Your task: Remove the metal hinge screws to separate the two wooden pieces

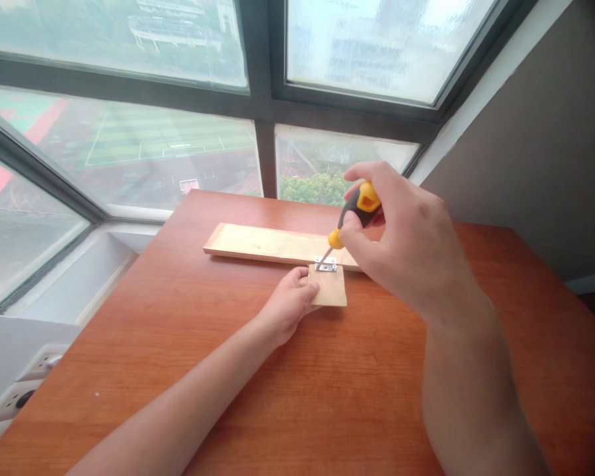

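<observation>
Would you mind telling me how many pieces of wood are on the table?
2. The long plank lies across the table's far side; the small wooden block sits just in front of it, steadied by the left hand.

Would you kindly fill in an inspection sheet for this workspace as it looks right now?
Surface: reddish wooden table, by a window.
Job's things: long plank; small wood piece set against it; metal hinge across the joint; screwdriver, tip on the hinge.
Clutter: nothing seen.
Grippers: left hand steadies the small wood piece; right hand grips the screwdriver.
Cables: nothing seen; power strip at lower left.
Surroundings: window frame, sports field outside, grey wall.
</observation>
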Action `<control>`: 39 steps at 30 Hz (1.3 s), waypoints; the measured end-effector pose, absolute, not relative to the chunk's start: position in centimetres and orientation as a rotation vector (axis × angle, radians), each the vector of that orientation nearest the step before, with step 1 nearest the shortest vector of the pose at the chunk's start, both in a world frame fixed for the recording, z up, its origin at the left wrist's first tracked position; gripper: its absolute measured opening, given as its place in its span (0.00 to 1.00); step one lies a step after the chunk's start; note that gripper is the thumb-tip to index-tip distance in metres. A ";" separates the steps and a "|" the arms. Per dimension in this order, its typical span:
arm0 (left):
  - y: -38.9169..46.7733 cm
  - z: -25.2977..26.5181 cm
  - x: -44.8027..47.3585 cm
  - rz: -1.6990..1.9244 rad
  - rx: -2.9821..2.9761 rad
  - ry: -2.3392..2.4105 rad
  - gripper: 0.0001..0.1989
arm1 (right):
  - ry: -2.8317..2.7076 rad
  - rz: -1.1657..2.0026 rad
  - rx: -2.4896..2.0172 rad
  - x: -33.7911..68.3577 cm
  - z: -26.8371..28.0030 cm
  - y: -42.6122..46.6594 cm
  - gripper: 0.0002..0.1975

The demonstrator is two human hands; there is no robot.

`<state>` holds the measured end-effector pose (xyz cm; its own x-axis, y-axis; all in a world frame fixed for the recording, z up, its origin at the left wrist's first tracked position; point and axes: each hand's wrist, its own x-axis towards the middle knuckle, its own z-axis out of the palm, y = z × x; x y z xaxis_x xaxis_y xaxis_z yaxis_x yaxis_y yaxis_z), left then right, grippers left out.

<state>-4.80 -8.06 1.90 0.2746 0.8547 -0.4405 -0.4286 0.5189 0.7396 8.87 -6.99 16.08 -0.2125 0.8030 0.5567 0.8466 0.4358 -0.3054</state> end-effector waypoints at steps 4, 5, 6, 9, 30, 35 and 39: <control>-8.1 2.0 -4.8 0.913 0.555 0.934 0.11 | -2.026 -0.086 -1.393 8.7 16.2 -7.2 0.16; -8.1 2.0 -4.8 0.910 0.559 0.932 0.11 | -2.014 -0.099 -1.405 8.7 16.2 -7.2 0.15; -8.1 1.9 -4.8 0.907 0.562 0.930 0.11 | -2.001 -0.111 -1.414 8.6 16.2 -7.1 0.14; -8.1 1.9 -4.9 0.908 0.562 0.924 0.13 | -1.983 -0.112 -1.415 8.6 16.2 -7.1 0.13; -8.2 2.1 -4.8 0.916 0.550 0.935 0.12 | -2.000 -0.106 -1.421 8.7 16.2 -7.1 0.15; -8.2 2.1 -4.8 0.912 0.558 0.934 0.11 | -2.043 -0.067 -1.352 9.0 16.2 -7.1 0.22; -8.1 2.0 -4.8 0.903 0.571 0.927 0.10 | -2.055 -0.059 -1.385 9.0 16.2 -7.1 0.21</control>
